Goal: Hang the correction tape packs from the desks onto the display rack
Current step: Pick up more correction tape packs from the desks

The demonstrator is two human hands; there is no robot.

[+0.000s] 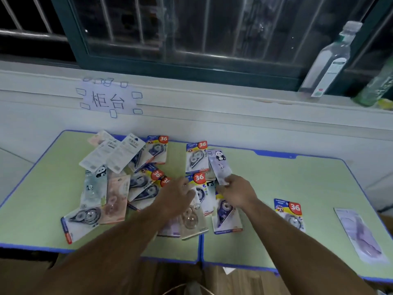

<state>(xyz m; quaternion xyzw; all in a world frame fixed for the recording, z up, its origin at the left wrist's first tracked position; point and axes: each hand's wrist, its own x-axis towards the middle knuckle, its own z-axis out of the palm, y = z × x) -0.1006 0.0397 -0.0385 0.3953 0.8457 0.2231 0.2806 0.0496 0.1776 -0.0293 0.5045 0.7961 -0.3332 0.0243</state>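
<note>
Packs point(119, 177) of correction tape lie heaped on the left desk point(32, 199). Left hand point(176, 194) rests on the heap, fingers relaxed, grasping nothing. Right hand point(236, 192) pinches the lower end of the panda pack point(220, 165). Red-labelled pack point(291, 213) lies on the right desk point(319, 177).

Head view: wide-angle, looking down-forward, close over desks point(297, 188), facing window point(191, 28).
</note>
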